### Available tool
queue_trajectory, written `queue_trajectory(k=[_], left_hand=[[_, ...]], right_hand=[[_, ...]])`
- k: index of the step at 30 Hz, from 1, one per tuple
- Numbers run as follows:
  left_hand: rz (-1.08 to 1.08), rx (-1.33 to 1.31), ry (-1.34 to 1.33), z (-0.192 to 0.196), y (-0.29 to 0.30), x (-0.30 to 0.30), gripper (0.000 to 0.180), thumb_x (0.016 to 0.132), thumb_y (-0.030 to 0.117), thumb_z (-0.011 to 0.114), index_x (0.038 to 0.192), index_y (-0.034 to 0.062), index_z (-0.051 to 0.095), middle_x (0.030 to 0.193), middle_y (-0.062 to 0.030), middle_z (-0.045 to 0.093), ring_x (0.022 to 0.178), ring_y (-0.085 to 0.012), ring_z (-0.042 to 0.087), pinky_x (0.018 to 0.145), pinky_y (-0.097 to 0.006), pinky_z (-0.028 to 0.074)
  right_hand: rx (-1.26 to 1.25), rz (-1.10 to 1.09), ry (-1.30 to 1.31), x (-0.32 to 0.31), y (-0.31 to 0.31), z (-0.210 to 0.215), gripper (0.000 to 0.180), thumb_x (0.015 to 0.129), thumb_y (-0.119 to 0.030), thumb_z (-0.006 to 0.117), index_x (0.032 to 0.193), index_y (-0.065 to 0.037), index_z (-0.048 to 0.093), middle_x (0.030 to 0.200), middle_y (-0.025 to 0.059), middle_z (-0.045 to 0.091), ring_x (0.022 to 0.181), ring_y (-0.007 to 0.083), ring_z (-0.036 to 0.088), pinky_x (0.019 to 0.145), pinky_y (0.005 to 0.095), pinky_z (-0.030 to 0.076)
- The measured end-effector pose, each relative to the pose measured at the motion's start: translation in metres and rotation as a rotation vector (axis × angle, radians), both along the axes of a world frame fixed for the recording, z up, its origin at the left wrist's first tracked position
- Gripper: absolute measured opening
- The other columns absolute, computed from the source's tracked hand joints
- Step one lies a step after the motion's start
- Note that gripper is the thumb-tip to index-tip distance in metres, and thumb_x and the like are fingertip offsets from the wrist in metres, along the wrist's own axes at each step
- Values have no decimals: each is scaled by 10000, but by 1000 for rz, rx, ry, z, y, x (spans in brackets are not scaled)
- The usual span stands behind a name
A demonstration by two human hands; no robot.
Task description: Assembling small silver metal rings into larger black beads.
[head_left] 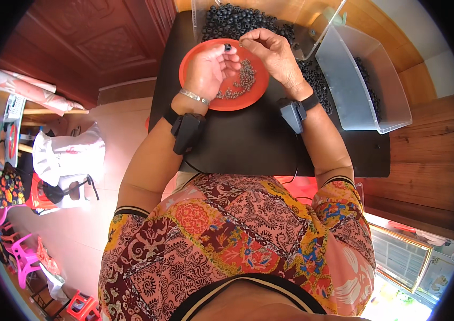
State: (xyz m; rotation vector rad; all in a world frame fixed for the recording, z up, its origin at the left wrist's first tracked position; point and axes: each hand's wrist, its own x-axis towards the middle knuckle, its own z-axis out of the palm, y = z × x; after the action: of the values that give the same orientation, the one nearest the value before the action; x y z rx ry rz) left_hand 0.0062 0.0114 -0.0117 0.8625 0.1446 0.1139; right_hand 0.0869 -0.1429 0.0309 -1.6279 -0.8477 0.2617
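Note:
My left hand [208,69] is closed in a pinch on a small black ring-shaped part [228,47], held over the red round plate [246,100]. Close by on the right, my right hand [275,58] pinches with thumb and forefinger near the plate's far rim; whatever sits between the fingertips is too small to make out. Loose small metallic-looking pieces [247,76] lie scattered on the plate in a curved band. Beyond the plate, a clear plastic bin [196,21] holds a heap of black ring-shaped parts [232,18].
A second translucent bin [339,80] stands tilted at the right, with more black parts [318,88] beside it on the black table [248,144]. Wood panelling [425,139] borders the right. On the left are a white sack [69,152], pink chairs [23,259] and another person in floral clothing [5,187].

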Motion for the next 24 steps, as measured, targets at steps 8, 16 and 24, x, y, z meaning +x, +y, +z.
queue_trajectory(k=[8, 16, 24], left_hand=[[-98, 55, -89, -1, -11, -2, 244, 906, 234, 471, 956, 28, 592, 873, -81, 637, 767, -185, 609, 653, -288, 452], [-121, -1, -96, -2, -8, 0, 229, 913, 233, 482, 971, 32, 577, 883, -88, 634, 793, -206, 619, 674, -301, 472], [-73, 191, -125, -4, -10, 2, 224, 927, 219, 470, 1029, 34, 547, 903, -85, 623, 806, -200, 614, 703, -300, 476]], right_hand=[[65, 69, 167, -5, 1, 3, 129, 908, -119, 586, 963, -16, 641, 877, -3, 639, 825, 63, 572, 784, 220, 466], [176, 143, 311, -5, 6, -8, 107, 887, -65, 608, 967, 5, 620, 843, 28, 630, 741, 75, 572, 692, 215, 493], [112, 161, 388, -1, 1, -4, 125, 829, -73, 631, 931, -5, 613, 843, 24, 629, 783, 96, 588, 728, 240, 477]])
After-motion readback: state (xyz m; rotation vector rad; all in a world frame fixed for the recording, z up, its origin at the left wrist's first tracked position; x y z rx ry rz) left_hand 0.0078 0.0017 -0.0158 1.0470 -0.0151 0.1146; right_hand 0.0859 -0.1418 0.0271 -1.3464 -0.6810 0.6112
